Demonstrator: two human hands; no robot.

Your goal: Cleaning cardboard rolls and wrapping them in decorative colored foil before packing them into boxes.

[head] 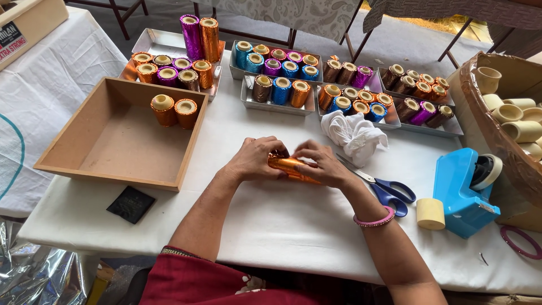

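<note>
Left hand (255, 159) and right hand (322, 164) both gripping an orange foil tube (289, 166), low over the white table (271, 220). Thin foil, likely to tear or crease under pressing fingertips; scissors (384, 189) lying near.

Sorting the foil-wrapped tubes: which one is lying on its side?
The orange tube held between the left hand and right hand; the others stand upright in the metal trays and wooden box.

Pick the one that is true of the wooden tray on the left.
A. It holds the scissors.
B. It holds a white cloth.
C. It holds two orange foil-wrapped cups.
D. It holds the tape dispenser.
C: two orange foil-wrapped cups stand in the far corner of the wooden tray; nothing else lies in it.
</note>
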